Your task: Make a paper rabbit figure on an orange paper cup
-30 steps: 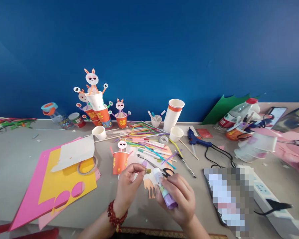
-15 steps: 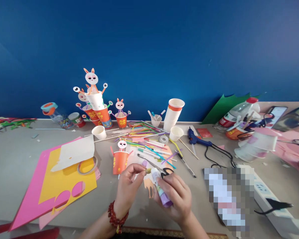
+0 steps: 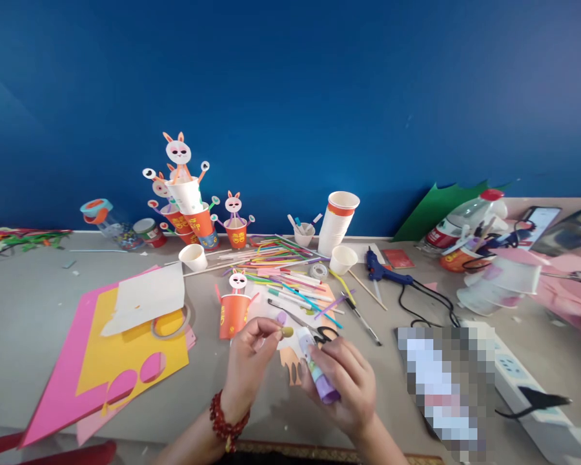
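Observation:
Between the thumb and fingertips of my left hand (image 3: 254, 355) is a small olive-green paper piece (image 3: 287, 332). My right hand (image 3: 346, 381) is wrapped round a glue stick (image 3: 323, 382) with a white upper part and a purple base. Its upper end points at the green piece, with a small gap between them. Black-handled scissors (image 3: 327, 334) lie just behind the glue stick. Below the hands' far side lies an orange paper sheet with cut-outs (image 3: 290, 365). An orange paper cup with a rabbit head (image 3: 234, 316) stands beyond my left hand.
Pink and yellow paper (image 3: 94, 361) lies at the left with a tape roll (image 3: 188, 320). Straws and pens (image 3: 275, 252) spread across the middle. Stacked rabbit cups (image 3: 201, 223) stand at the back. A glue gun (image 3: 382, 268) and a power strip (image 3: 523, 400) are at the right.
The glue stick has shifted slightly right, away from the green paper piece, so a gap now shows between them. My left hand has stayed nearly still.

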Tool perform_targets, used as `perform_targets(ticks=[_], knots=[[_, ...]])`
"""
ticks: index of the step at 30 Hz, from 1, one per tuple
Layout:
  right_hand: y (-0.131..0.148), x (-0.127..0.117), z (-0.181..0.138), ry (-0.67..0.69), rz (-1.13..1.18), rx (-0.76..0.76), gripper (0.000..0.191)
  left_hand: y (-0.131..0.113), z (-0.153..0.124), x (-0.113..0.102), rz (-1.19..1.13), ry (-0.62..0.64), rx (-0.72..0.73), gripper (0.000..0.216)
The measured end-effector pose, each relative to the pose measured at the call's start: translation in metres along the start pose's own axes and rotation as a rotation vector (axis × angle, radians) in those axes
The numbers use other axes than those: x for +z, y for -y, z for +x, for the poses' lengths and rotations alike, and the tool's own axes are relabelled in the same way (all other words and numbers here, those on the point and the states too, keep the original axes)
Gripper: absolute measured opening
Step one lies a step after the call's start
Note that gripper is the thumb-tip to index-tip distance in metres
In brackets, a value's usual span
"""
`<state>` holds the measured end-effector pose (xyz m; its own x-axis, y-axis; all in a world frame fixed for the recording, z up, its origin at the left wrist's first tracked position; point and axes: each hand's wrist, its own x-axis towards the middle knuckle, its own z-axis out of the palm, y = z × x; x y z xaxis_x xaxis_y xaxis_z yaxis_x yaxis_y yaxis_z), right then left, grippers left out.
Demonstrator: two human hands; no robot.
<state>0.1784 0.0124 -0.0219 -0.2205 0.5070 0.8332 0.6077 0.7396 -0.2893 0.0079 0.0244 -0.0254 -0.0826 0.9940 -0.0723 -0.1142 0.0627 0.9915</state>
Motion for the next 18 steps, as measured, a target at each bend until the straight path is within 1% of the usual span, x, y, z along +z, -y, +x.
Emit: perform_targets(ticks=[2,8,12,14,16,18], knots=[[0.0016,-0.0002,0.0012,-0.01,0.029,-0.009,0.032,0.0011,0.0012,0.0003,-0.003,-0.004,-0.005,0.013],[0.0032,0.0063,0.0013,0.056,0.058,-0.001,0.032,0.0037,0.001,0.0,0.012,0.055,0.024,0.011],[0.0012,0.0054,0.0003,0.052,0.049,0.011,0.031,0.0035,-0.0013,-0.0002,0.03,0.038,0.021,0.013],[0.001,0.0041,0.0001,0.057,0.039,0.012,0.031,0.0025,-0.0028,0.0001,0.034,0.035,0.014,0.017],[0.0012,0.0031,0.0006,0.061,0.034,0.013,0.031,0.0004,-0.0045,0.0003,0.045,0.036,0.008,0.026],[0.0014,0.0028,0.0016,0.057,0.033,0.016,0.03,-0.0023,-0.0062,0.0002,0.079,0.034,0.032,0.032]])
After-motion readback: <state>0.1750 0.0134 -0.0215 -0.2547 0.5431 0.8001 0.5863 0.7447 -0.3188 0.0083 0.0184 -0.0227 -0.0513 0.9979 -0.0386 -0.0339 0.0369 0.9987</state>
